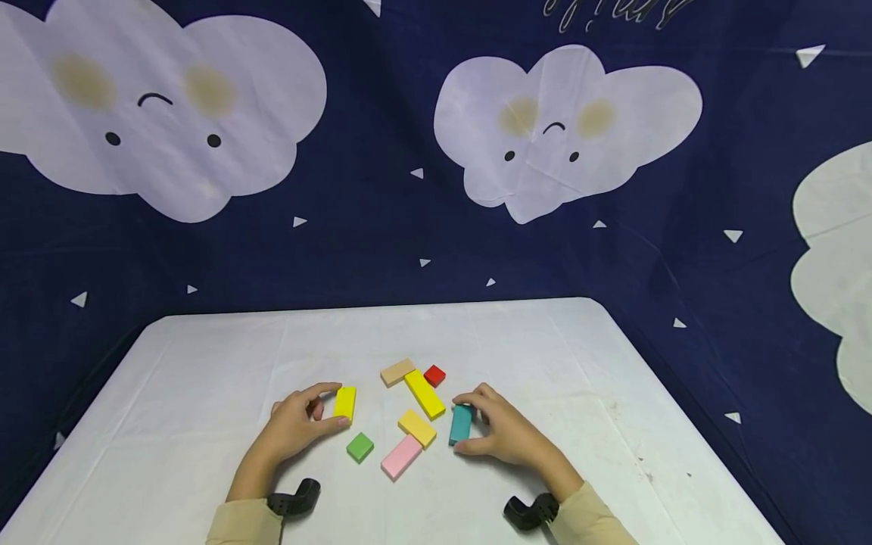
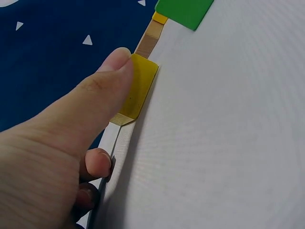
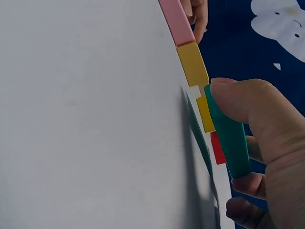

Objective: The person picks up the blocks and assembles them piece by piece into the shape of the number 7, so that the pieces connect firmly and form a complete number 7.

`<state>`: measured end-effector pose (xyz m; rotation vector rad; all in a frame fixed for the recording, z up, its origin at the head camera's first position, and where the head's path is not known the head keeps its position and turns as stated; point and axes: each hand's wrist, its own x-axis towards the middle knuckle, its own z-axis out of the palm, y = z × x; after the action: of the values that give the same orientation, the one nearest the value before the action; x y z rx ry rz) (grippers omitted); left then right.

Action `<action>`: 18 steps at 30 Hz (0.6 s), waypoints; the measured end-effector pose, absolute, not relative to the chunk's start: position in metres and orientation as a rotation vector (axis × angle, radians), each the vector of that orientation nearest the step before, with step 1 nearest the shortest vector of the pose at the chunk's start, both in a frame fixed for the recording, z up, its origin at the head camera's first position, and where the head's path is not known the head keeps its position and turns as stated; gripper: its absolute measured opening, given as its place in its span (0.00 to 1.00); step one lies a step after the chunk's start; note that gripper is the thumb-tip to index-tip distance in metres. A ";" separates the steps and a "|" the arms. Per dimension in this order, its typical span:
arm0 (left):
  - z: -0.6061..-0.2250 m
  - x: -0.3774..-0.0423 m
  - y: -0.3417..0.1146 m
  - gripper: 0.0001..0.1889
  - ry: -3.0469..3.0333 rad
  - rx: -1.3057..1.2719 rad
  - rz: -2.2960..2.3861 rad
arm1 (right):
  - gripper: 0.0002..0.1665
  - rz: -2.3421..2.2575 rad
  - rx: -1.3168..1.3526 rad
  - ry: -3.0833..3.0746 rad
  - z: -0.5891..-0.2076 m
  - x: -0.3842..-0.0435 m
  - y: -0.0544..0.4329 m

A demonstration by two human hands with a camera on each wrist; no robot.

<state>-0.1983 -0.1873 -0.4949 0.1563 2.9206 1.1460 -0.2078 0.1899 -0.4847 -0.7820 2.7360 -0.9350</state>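
Fingers of the left hand (image 1: 300,421) pinch a short yellow block (image 1: 344,403), thumb at its near end and index finger at its far end, while the remaining fingers curl behind. On the other side, the right hand (image 1: 507,428) grips a teal block (image 1: 459,425) in the same way — thumb near, index finger far — and the right wrist view shows a dark shadow on the white table (image 1: 545,348) apart from this block. Between the two hands lie the other pieces. Nearest the left thumb is a green block (image 1: 359,447), standing alone. To the right of it, a pink block (image 1: 401,457) meets a golden block (image 1: 417,428) at its far end. Farther off, a long yellow block (image 1: 425,393) lies slantwise, its far end against a tan block (image 1: 398,372) and a red block (image 1: 434,375) just beside it. Beige sleeves (image 1: 247,522) cover the forearms, with a black wrist mount (image 1: 296,498) on each wrist. Behind the table hangs a navy cloth (image 1: 375,250) printed with pale clouds (image 1: 565,174) and small triangles.
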 end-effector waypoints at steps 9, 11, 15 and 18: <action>-0.495 -0.199 -0.186 0.35 2.937 0.162 1.121 | 0.41 -0.862 -0.827 2.725 -0.483 -0.189 0.200; -0.496 -0.199 -0.186 0.35 2.934 0.158 1.120 | 0.41 -0.861 -0.826 2.714 -0.482 -0.184 0.202; -0.496 -0.199 -0.187 0.36 2.929 0.152 1.116 | 0.40 -0.878 -0.846 2.686 -0.483 -0.174 0.205; -0.497 -0.199 -0.187 0.36 2.930 0.155 1.114 | 0.40 -0.897 -0.859 2.676 -0.484 -0.168 0.207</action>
<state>-0.1995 -0.1869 -0.4967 0.1547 2.9296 1.1139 -0.1680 0.2066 -0.4841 -0.8593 2.6764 -0.8966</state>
